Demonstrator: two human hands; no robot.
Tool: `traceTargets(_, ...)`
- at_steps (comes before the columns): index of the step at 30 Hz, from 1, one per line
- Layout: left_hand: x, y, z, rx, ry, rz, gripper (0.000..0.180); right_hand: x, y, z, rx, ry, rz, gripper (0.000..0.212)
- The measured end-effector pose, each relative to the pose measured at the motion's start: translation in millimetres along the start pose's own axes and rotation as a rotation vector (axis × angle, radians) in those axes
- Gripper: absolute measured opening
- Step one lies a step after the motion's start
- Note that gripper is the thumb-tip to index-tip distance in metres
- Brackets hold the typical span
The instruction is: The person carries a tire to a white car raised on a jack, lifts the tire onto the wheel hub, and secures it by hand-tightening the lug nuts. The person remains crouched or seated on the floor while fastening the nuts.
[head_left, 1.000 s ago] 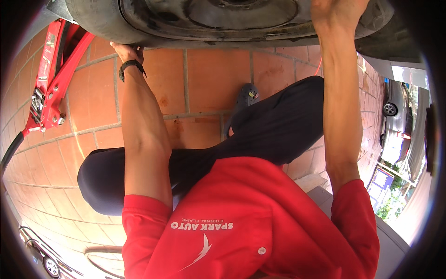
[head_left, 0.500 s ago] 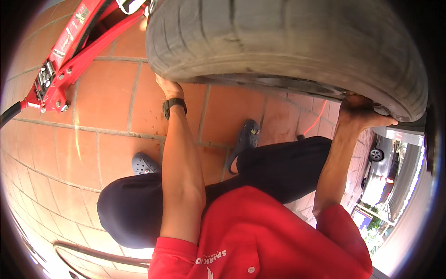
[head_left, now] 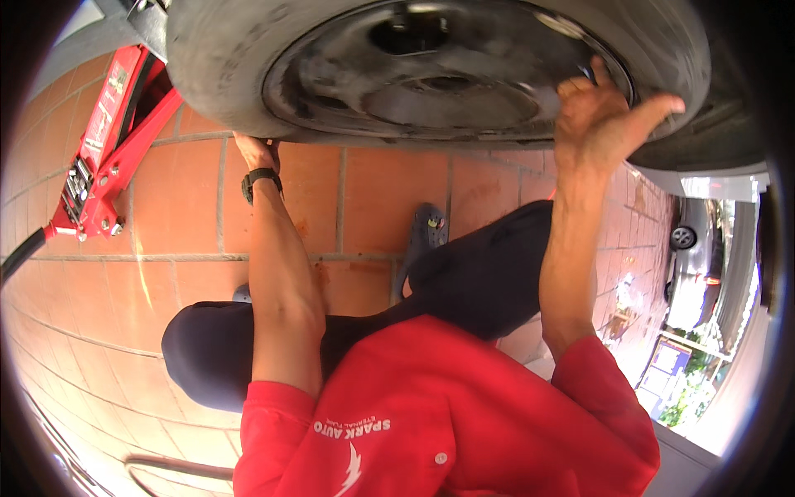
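A car wheel (head_left: 451, 103), a dusty grey tire on a dark steel rim, fills the top of the view with its rim side showing. My left hand (head_left: 258, 151) grips the tire's (head_left: 217, 83) lower left edge from beneath; most of its fingers are hidden behind the rubber. On the right side my right hand (head_left: 598, 120) holds the wheel, with its fingers at the rim's edge and the thumb stretched out over the tire's sidewall. A dark watch (head_left: 262, 180) is on my left wrist.
A red floor jack (head_left: 108, 157) with a black handle (head_left: 23, 253) stands at left, beside the wheel. Terracotta tiles (head_left: 298, 199) cover the floor, with a dark hose (head_left: 178, 468) at lower left. A parked car (head_left: 691, 257) and a blue board (head_left: 665, 364) appear far right.
The wheel has tilted so its rim side now faces me, where mostly tread showed before. Both hands have shifted left with it, and the right hand has moved up along the rim.
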State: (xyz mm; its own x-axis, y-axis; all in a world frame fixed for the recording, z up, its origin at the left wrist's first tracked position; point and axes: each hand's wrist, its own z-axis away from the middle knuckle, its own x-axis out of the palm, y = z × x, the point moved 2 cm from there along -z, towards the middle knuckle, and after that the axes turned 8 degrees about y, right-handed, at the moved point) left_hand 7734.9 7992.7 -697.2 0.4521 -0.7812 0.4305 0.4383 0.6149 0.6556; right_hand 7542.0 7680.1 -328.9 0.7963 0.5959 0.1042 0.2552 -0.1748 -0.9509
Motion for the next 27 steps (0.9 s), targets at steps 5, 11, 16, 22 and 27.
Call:
traceTargets(5, -28.6, -4.5, -5.2, -0.007, -0.021, -0.018, 0.06, 29.2, -11.6, 12.7, 0.055, 0.194, -0.033, 0.12)
traceTargets(11, -54.2, -15.0, 0.8, -0.084, -0.123, -0.072, 0.057, 66.8, -35.6, 28.6, 0.153, 0.322, -0.029, 0.101)
traceTargets(16, -65.1, -51.2, -0.1, -0.203, -0.156, -0.073, 0.051, 75.2, -33.0, 36.0, 0.155, 0.285, 0.01, 0.101)
traceTargets(22, -61.4, -49.3, -22.7, -0.18, -0.283, -0.129, 0.056, 70.4, -18.2, 30.9, 0.164, 0.266, 0.027, 0.101)
traceTargets(27, -27.7, -35.1, -39.4, -0.214, -0.084, -0.125, 0.044, 68.5, -23.4, 26.9, 0.09, 0.212, 0.043, 0.102)
